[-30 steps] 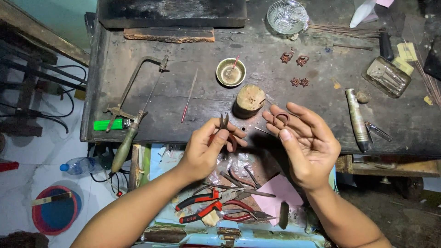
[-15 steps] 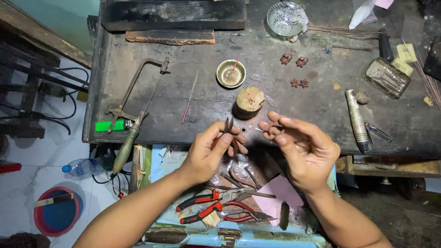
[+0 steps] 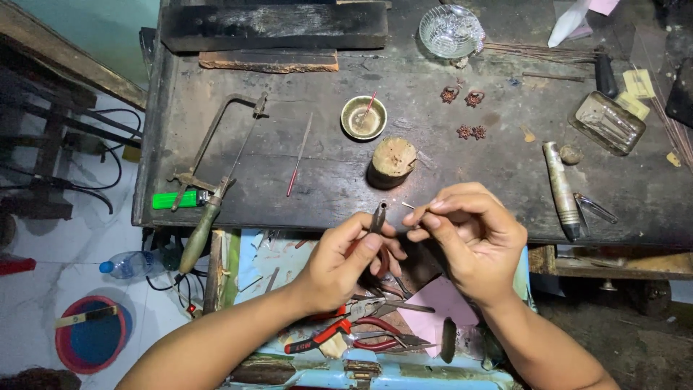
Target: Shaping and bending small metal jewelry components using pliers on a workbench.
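Where the bench runs out to our right, we see yellow paper tags (image 3: 638, 83) lying by a clear rectangular tray (image 3: 606, 122), and a white packet (image 3: 570, 20) at the far edge. A green lighter (image 3: 179, 199) sits at the left beside the saw (image 3: 216, 155). Below the bench edge, a pink sheet (image 3: 433, 307) lies under red-handled pliers (image 3: 339, 332).

Our left hand (image 3: 339, 263) grips small dark pliers (image 3: 378, 217), nose pointing up and away, thumb and fingers wrapped round the handles. Whether the nose is closed we cannot tell.

Our right hand (image 3: 469, 242) pinches a thin pale wire (image 3: 410, 206) between thumb and forefinger, the other fingers curled in. The wire juts left towards the pliers' nose, near it but apart, just over the near bench edge and close below a wooden stump (image 3: 392, 160). Both forearms come up from below, hands almost meeting.

Further back stand a brass bowl (image 3: 363, 118) and glass dish (image 3: 451, 30).
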